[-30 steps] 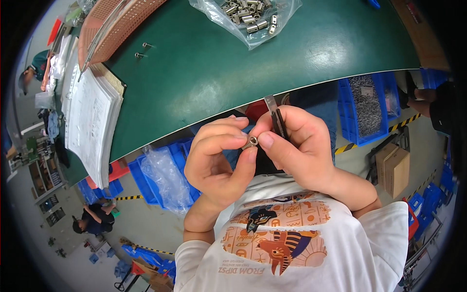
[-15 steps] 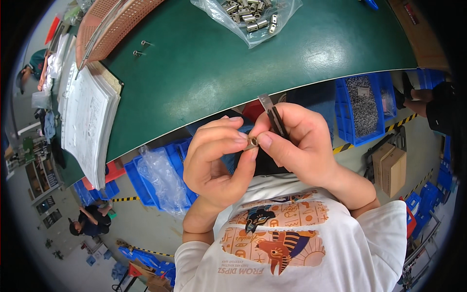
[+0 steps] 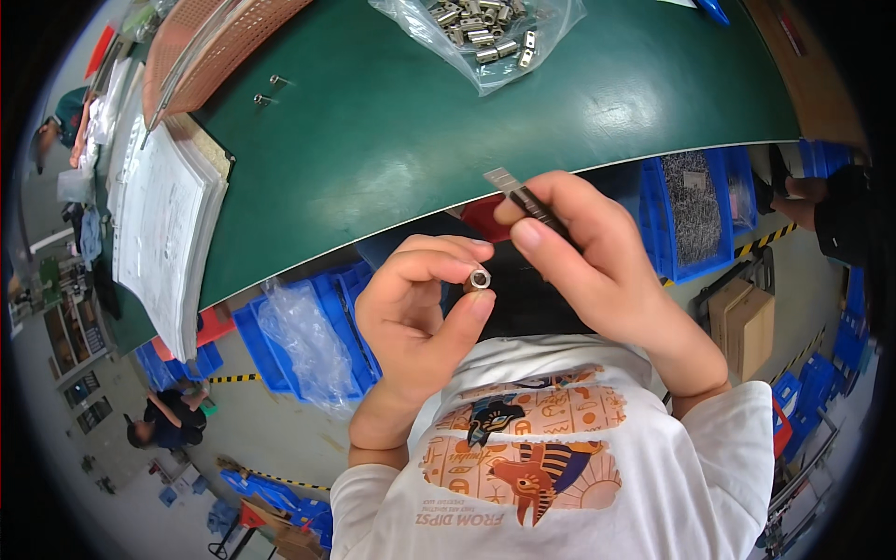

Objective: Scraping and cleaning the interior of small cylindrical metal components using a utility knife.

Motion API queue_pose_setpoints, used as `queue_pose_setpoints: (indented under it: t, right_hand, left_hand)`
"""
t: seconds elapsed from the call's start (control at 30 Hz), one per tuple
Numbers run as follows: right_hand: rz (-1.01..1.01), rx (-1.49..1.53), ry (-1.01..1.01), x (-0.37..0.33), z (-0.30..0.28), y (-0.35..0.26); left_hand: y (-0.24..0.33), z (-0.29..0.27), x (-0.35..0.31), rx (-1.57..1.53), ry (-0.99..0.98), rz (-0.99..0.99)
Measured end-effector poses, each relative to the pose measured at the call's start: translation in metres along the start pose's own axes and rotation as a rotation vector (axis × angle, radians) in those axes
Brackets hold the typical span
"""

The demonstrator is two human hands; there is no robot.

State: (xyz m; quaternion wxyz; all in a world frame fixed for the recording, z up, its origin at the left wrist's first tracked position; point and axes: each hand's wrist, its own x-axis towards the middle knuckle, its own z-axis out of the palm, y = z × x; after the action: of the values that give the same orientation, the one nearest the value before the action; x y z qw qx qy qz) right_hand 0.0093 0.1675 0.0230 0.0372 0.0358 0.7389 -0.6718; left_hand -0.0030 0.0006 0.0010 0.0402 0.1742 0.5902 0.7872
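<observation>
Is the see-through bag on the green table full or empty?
Not empty: the clear bag holds a pile of small metal parts; how full, cannot tell.

Person, seen from above. Garment: white short-sleeved T-shirt point(image 3: 560, 467), plain fabric, sleeves ending above the elbows, one sleeve showing below each of the hands. Chest print: cartoon design in orange, dark blue and cream, set in two rounded panels, with a line of orange lettering at its edge, lying below and between the left hand point(image 3: 411, 317) and the right hand point(image 3: 597, 261). Forearms bare; no gloves, watch, rings or bands visible.
</observation>
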Motion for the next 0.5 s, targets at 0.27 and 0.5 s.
queue_pose_setpoints:
  t: [0.27, 0.5]
  right_hand:
    - [-0.476, -0.643, 0.016, -0.002, -0.03, -0.026]
    - [-0.573, -0.748, -0.066, 0.001, -0.031, -0.036]
  left_hand:
    - [0.01, 0.005, 0.001, -0.138, -0.014, -0.136]
    - [0.01, 0.007, -0.001, -0.13, 0.028, -0.144]
